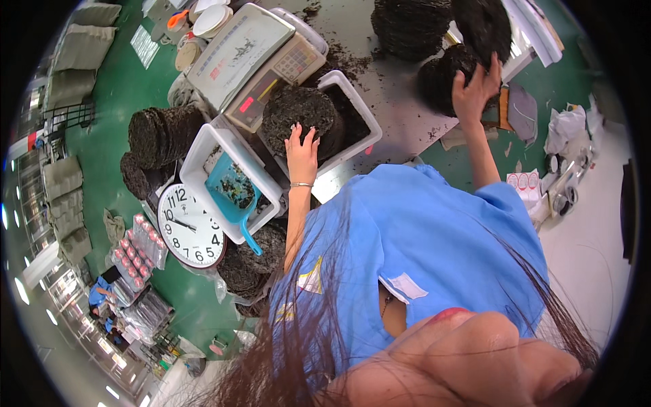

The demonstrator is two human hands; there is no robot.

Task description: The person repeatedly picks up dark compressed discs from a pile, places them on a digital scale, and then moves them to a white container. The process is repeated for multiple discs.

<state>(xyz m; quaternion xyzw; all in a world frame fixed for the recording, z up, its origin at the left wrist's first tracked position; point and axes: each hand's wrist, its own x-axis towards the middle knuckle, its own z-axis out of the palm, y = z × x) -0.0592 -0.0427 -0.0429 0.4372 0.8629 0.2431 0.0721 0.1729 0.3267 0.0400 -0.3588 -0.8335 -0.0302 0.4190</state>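
Observation:
A thick round cake of dark, flaky material resembling dried seaweed point(296, 108) rests over a white plastic tub point(367, 139) beside the scale. My left hand point(302, 154) lies at its near edge, fingertips on its upper face and fingers somewhat apart. Farther right, my right hand point(477, 93) is spread against a pile of similar dark cakes point(437, 78), thumb and fingers wide apart. Its fingertips reach the lower edge of a tilted dark cake point(483, 30). Neither hand visibly closes round anything, though the undersides of the fingers are hidden.
A platform scale point(241, 51) stands left of the tub. Nearer is a white bin point(196, 154) holding a blue scoop point(227, 186) with dark crumbs. A round wall clock point(192, 237) leans by stacked cakes point(163, 136). Another tall stack point(410, 27) stands at the far side; crumbs litter the metal table point(400, 122).

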